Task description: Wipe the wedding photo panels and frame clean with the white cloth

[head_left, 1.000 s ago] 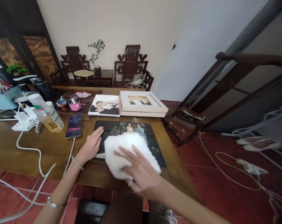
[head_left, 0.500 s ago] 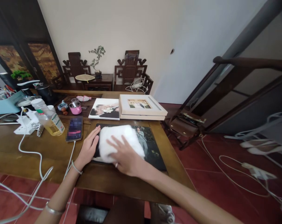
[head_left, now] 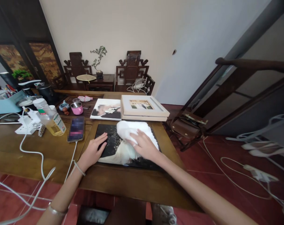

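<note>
Fluffy white cloth, glossy dark photo

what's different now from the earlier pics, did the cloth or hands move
The right hand moved the white cloth leftward over the dark photo panel, then back right and toward its far edge. The pictured couple is now covered, while the pale dress lower down shows. The left hand stayed on the panel's left side; the phone and pink cup stayed put.

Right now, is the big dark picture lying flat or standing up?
Lying flat, face up. The dark picture rests on the table; the left hand touches its left side and a white cloth covers part.
</note>
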`<move>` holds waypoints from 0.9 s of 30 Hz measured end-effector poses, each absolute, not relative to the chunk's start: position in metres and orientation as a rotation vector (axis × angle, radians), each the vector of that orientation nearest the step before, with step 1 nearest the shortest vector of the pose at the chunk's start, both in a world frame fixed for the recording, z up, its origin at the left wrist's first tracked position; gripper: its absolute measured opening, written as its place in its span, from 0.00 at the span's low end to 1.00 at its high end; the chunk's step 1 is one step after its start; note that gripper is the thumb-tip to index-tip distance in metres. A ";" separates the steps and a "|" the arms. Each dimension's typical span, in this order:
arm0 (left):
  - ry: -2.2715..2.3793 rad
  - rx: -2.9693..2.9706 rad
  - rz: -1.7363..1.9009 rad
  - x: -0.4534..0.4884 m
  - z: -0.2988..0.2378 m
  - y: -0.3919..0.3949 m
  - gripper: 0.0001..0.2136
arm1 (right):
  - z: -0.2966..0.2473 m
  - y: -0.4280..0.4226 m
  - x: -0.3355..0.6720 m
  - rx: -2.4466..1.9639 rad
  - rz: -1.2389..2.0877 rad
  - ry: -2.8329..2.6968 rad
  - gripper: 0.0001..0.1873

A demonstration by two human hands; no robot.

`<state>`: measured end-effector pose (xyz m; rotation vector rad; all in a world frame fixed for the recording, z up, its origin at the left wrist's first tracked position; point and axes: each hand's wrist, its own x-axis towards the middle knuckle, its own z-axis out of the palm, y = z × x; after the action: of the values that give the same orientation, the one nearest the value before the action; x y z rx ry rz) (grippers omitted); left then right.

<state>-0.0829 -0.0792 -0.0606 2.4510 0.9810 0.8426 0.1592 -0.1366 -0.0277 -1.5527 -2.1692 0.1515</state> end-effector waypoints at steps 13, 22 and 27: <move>0.979 2.473 0.842 -0.083 -0.056 -0.078 0.16 | -0.017 -0.081 0.132 -1.402 0.300 -2.254 0.16; 1.007 2.396 0.804 -0.084 -0.056 -0.079 0.18 | -0.035 -0.151 0.223 -1.660 0.103 -2.112 0.09; 1.040 2.491 0.791 -0.084 -0.062 -0.081 0.18 | -0.044 -0.227 0.196 -1.600 0.059 -2.322 0.11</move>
<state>-0.0836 -0.0808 -0.0616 2.4914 1.0400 0.7907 0.1965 -0.2272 -0.0439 -1.5996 -2.3220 0.0593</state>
